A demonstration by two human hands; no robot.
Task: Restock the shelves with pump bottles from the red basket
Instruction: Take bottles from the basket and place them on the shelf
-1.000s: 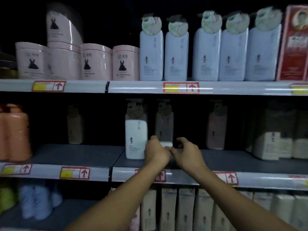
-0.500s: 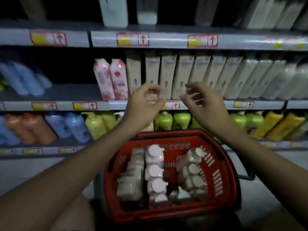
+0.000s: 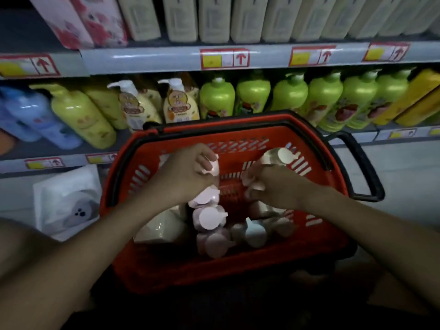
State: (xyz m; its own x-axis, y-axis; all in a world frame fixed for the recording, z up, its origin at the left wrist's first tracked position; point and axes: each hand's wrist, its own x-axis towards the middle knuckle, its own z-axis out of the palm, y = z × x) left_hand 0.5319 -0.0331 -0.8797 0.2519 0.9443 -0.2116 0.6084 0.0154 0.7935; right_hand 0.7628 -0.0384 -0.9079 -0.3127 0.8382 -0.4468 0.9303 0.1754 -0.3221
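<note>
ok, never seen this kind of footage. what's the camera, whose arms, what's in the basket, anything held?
No robot here: a person wears a wide-angle camera on the head, looking down at their own bare arms. Both reach into a red basket standing in front of shop shelves. The left hand has its fingers curled round the pale pump top of one bottle; the right hand grips another pump top. More pump bottles stand in the basket. Behind it, green bottles line a shelf. The picture is dim and blurred.
</note>
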